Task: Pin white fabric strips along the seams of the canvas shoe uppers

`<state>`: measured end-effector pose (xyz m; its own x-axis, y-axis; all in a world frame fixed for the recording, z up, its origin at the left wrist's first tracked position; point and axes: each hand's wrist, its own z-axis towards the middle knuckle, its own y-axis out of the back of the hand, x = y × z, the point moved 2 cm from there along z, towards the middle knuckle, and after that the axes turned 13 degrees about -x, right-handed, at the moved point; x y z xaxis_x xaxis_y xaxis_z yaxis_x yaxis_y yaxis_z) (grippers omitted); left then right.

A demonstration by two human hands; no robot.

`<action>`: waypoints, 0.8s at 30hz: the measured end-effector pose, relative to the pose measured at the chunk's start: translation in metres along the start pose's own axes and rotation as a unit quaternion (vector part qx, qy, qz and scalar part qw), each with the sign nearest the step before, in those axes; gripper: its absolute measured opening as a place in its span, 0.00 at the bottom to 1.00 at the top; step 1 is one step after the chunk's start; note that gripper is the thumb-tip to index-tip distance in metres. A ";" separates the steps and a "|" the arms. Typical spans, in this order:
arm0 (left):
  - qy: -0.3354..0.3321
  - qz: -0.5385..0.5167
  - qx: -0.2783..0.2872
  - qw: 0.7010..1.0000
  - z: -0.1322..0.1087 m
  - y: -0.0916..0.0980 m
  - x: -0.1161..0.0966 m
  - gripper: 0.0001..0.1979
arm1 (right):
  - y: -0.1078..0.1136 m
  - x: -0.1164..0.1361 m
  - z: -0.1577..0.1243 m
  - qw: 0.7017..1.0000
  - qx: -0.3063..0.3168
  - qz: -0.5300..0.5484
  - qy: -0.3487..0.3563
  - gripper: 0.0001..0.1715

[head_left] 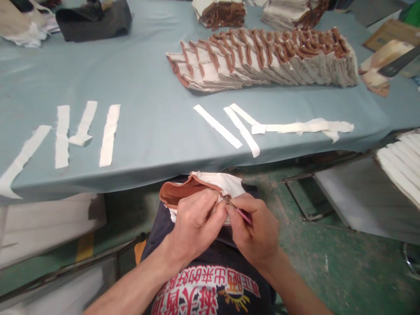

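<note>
A brown and white sewn fabric piece [187, 192] rests on my lap, its brown side forming an open pocket to the left. My left hand [198, 221] is closed on the edge of this piece, thumb and fingers pinching it. Close beside it, my right hand [256, 229] grips a thin tool with a pinkish-purple handle [243, 215]. The tool's tip meets the fabric edge between both thumbs, where fingers partly hide it, so its exact kind cannot be made out.
On the blue-covered table [144, 78] lie several white fabric strips [110, 135] and a long row of stacked brown and white pieces [262, 61]. A dark folded cloth [95, 22] sits at the back left. White padded material [403, 162] is at the right.
</note>
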<state>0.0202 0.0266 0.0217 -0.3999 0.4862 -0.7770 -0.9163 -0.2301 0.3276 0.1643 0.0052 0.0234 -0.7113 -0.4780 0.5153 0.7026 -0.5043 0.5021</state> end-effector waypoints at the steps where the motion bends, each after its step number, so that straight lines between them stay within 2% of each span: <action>1: -0.022 0.010 0.000 1.000 0.001 0.001 -0.003 0.16 | 0.000 -0.001 -0.003 0.999 -0.016 0.019 -0.025 0.05; 6: -0.120 0.047 -0.009 0.992 -0.001 0.006 -0.008 0.07 | -0.006 -0.005 -0.023 0.983 -0.072 0.139 -0.100 0.07; 9: -0.157 0.054 -0.028 0.986 -0.008 0.007 -0.005 0.06 | -0.012 -0.008 -0.035 0.970 -0.074 0.197 -0.119 0.07; 13: -0.187 0.059 -0.035 0.980 -0.013 0.008 -0.001 0.05 | -0.014 -0.008 -0.042 0.968 -0.059 0.217 -0.109 0.07; 18: -0.177 0.056 -0.030 0.982 -0.014 0.007 -0.005 0.05 | -0.009 -0.010 -0.033 0.974 -0.034 0.205 -0.087 0.07; 20: -0.155 0.050 -0.018 0.986 -0.014 0.005 -0.005 0.09 | -0.006 -0.012 -0.029 0.981 -0.002 0.178 -0.082 0.08; 22: -0.134 0.047 0.001 0.990 -0.017 0.004 0.001 0.14 | -0.003 -0.011 -0.028 0.988 0.040 0.126 -0.074 0.10; 24: -0.102 0.055 0.044 0.992 -0.023 0.003 0.016 0.14 | 0.006 -0.006 -0.029 0.993 0.055 0.081 -0.070 0.10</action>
<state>0.0116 0.0138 -0.0021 -0.4859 0.6242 -0.6117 -0.8611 -0.2218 0.4576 0.1725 -0.0159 0.0030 -0.5852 -0.4368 0.6832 0.8104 -0.3436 0.4745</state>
